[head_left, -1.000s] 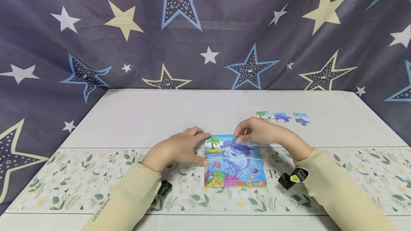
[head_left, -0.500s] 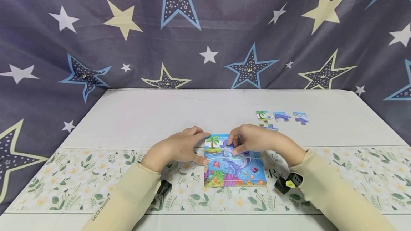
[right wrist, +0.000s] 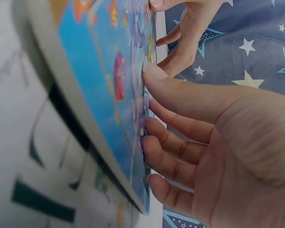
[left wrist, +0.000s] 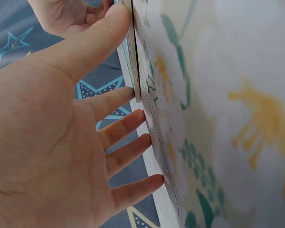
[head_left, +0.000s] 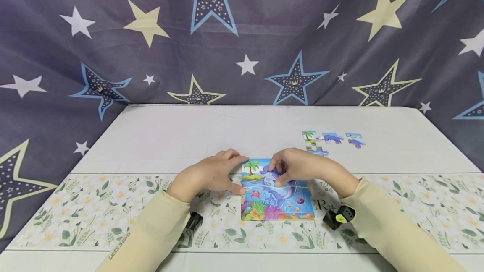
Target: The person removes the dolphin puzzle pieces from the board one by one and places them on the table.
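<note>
A square dolphin puzzle board (head_left: 277, 215) with a blue border lies on the floral strip. My left hand (head_left: 211, 175) rests at its left side, thumb and forefinger touching the edge. In the left wrist view the fingers of that hand (left wrist: 61, 118) are spread and mostly straight. My right hand (head_left: 302, 164) is over the upper middle of the board, on the dolphin picture. Its thumb and bent fingertips touch the surface, apart from each other, in the right wrist view; no piece shows between them (right wrist: 194, 137). The hand covers part of the dolphin.
Loose puzzle pieces lie beyond the board on the right: a palm-tree piece (head_left: 309, 137), a dolphin piece (head_left: 332, 138), a purple-and-blue piece (head_left: 355, 139) and another close to the right hand (head_left: 317, 150). A star-patterned curtain (head_left: 242, 45) hangs behind the white table (head_left: 189, 137).
My right hand has moved from the board's top edge down and left onto the dolphin picture, uncovering a loose piece behind it. The left hand has stayed at the board's left side.
</note>
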The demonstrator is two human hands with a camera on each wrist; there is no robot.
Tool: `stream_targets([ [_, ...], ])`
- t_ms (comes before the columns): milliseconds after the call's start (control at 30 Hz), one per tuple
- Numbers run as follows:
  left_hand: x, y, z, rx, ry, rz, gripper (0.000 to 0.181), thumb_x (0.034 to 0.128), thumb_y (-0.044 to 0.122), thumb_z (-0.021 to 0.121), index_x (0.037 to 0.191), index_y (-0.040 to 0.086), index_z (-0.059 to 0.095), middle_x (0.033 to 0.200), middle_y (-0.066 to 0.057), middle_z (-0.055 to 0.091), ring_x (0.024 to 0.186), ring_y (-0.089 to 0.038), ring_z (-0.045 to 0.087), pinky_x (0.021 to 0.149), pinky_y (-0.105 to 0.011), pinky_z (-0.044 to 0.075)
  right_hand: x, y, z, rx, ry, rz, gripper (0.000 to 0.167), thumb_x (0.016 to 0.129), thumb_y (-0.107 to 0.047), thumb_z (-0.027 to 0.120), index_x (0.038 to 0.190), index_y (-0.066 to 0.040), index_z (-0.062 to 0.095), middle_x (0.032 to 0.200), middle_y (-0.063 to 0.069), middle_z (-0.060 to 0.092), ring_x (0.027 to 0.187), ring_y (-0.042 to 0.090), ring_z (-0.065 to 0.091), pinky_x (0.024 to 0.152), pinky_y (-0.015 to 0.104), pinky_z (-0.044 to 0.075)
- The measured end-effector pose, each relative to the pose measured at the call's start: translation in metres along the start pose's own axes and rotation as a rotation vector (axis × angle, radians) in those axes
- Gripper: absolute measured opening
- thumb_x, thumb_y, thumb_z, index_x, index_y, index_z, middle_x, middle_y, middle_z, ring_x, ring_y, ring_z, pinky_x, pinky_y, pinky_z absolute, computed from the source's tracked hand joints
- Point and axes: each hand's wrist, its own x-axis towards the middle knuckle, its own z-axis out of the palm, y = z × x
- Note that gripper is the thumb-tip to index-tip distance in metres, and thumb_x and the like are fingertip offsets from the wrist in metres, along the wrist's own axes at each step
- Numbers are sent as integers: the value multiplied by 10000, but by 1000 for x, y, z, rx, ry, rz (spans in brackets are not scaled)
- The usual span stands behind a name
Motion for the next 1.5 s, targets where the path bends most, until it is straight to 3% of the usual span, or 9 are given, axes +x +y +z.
stream_targets([
  [900,-1,1,0,-18,7,7,869,833,504,764,1554,250,350,1522,-5,346,1411,-234,319,1121,-482,326,0,2,2,28,-11,-25,264,851,-139,800,1040,-79,625,842,-3,571,716,130,496,675,289,458],
  [1500,-1,0,-1,-5,8,12,866,833,503,763,1550,231,360,1516,-21,355,1401,-242,335,1114,-482,336,-1,4,-2,111,-26,-77,237,877,-116,770,1029,-44,604,800,-4,591,678,123,521,627,273,474],
])
